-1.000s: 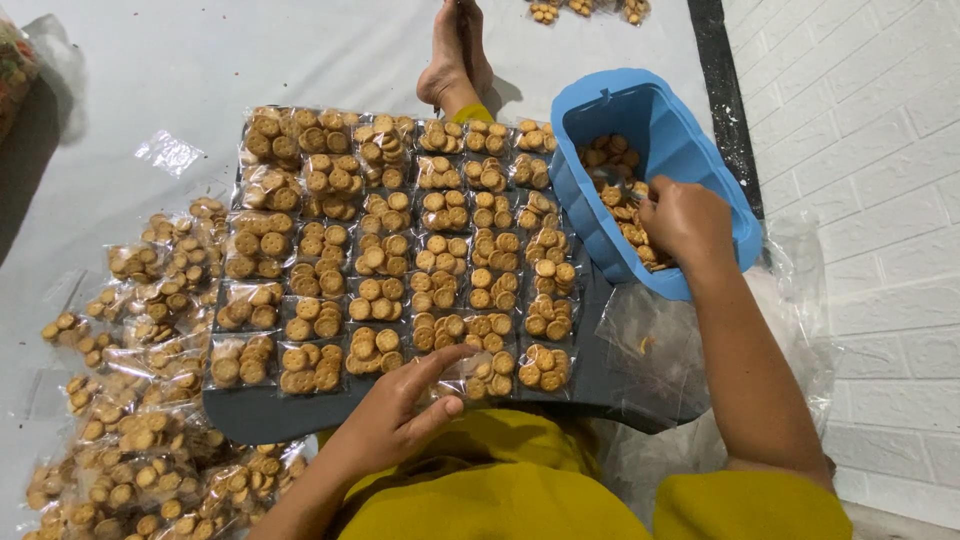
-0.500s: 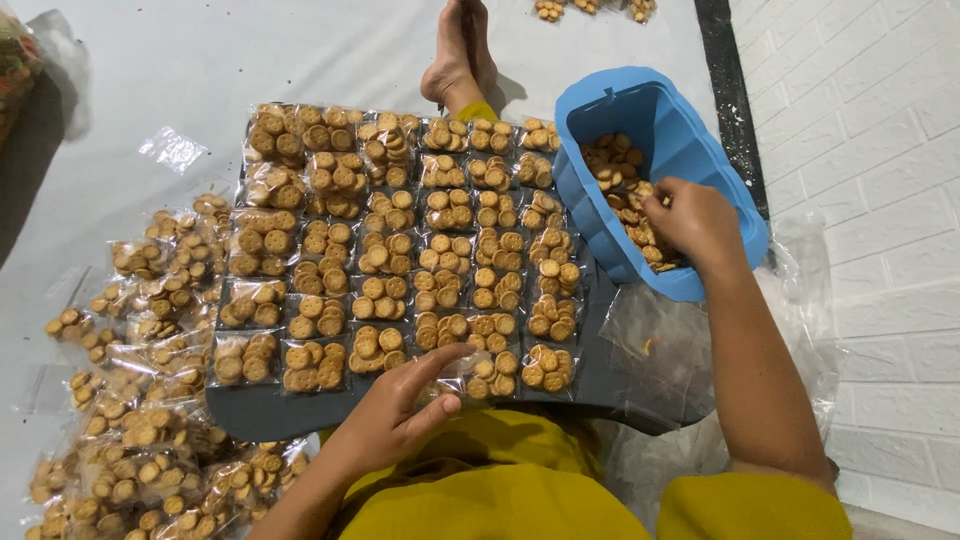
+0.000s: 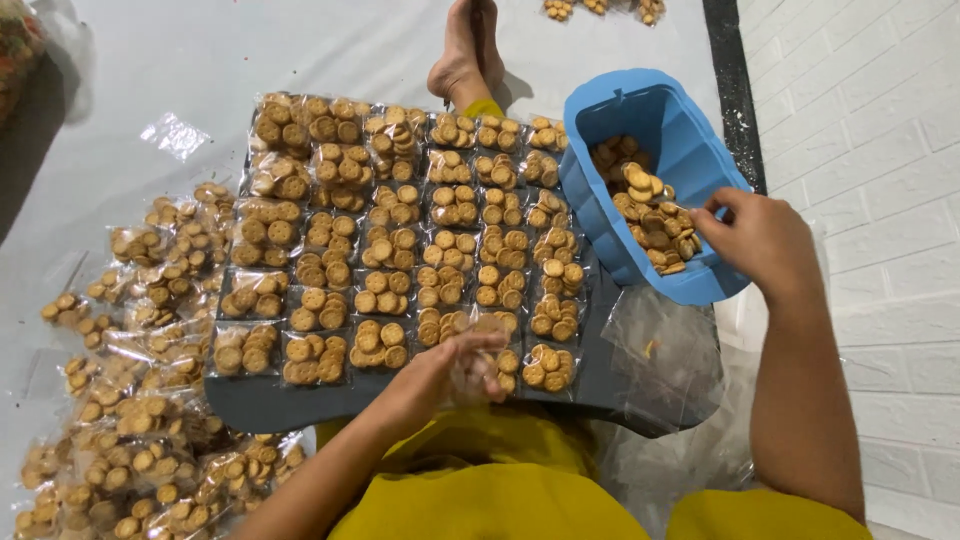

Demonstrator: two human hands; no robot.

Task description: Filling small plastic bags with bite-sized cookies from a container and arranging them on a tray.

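A white floor sheet (image 3: 300,50) is bordered by a white brick wall (image 3: 860,150). One blue tub (image 3: 690,150) of biscuits sits beside one dark tray (image 3: 280,408) of bagged biscuits. A clear bag (image 3: 470,365) is gripped by left hand (image 3: 430,375) fingers at the tray's near edge; right hand (image 3: 765,240) fingers are pinched closed over the tub rim.

Glossy clear plastic bags (image 3: 330,305) wrap matt, rough-baked biscuits; blue tub (image 3: 690,150) beside them is smooth plastic; tray (image 3: 640,385) under them matt dark grey.

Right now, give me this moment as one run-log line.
left hand: holds small clear plastic bag above dark grey board | right hand: at rim of blue plastic tub of round biscuits, contents unclear
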